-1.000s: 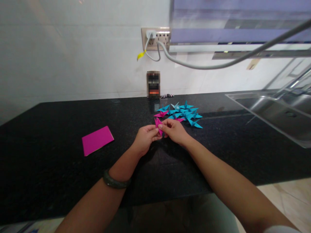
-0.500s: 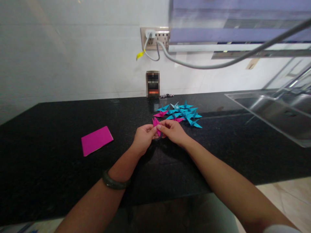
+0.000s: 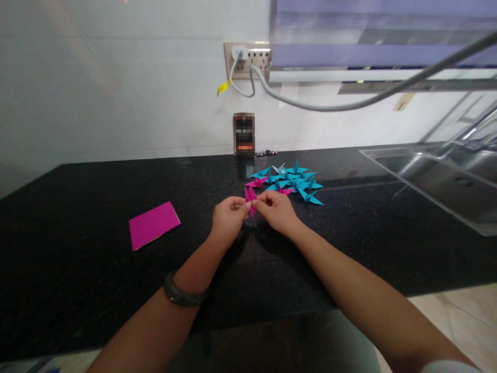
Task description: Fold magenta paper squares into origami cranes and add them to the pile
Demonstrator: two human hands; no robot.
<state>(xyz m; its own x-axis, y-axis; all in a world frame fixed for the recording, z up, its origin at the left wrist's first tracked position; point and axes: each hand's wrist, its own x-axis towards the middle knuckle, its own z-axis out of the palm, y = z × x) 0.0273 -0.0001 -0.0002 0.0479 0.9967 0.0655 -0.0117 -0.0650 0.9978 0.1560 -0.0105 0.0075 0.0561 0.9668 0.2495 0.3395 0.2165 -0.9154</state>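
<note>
A pink folded paper piece (image 3: 251,196) with narrow points is pinched between both hands above the dark counter. My left hand (image 3: 230,217) grips its left side with thumb and fingers, and a dark bangle circles that forearm. On its right side, my right hand (image 3: 276,208) pinches it with thumb and forefinger. Just beyond the hands lie several blue paper cranes (image 3: 297,182). Among them are a pink paper crane (image 3: 257,183), a second one partly hidden by my right hand, and a pale blue paper crane (image 3: 279,169).
A stack of pink paper squares (image 3: 154,225) lies on the black counter (image 3: 97,197) to the left. A phone (image 3: 244,134) leans on the wall beside a beaded strap (image 3: 266,153). A metal sink (image 3: 438,181) is at right; a grey cable (image 3: 330,108) hangs from the wall socket (image 3: 252,61).
The pink folded piece has turned slightly and its lower points show more clearly between my fingertips. My hands have barely shifted; the cranes and paper stack stay in place.
</note>
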